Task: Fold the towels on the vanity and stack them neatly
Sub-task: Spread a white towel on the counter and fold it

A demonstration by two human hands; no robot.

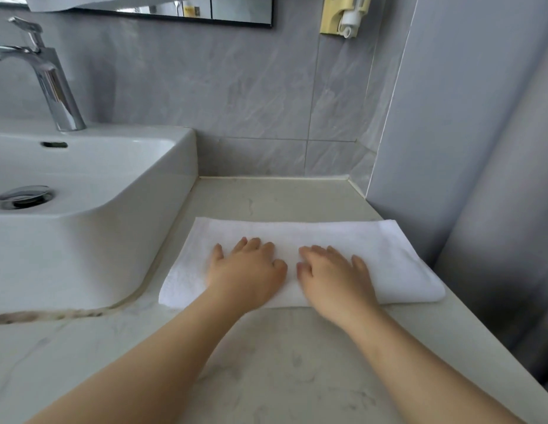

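Observation:
A white towel (389, 258) lies folded into a long flat rectangle on the pale marble vanity top (282, 362), right of the basin. My left hand (248, 270) rests flat on its middle-left part, fingers spread and pointing away from me. Close beside it, my right hand (334, 276) presses down on the towel too, fingers relaxed. The two hands almost touch at the thumbs. The towel's right end shows a thick folded edge. No other towel is in view.
A white ceramic basin (92, 191) with a chrome tap (49, 75) stands to the left, its wall close to the towel's left end. Grey tiled walls close off the back and the right. A yellow wall dispenser (343, 13) hangs above.

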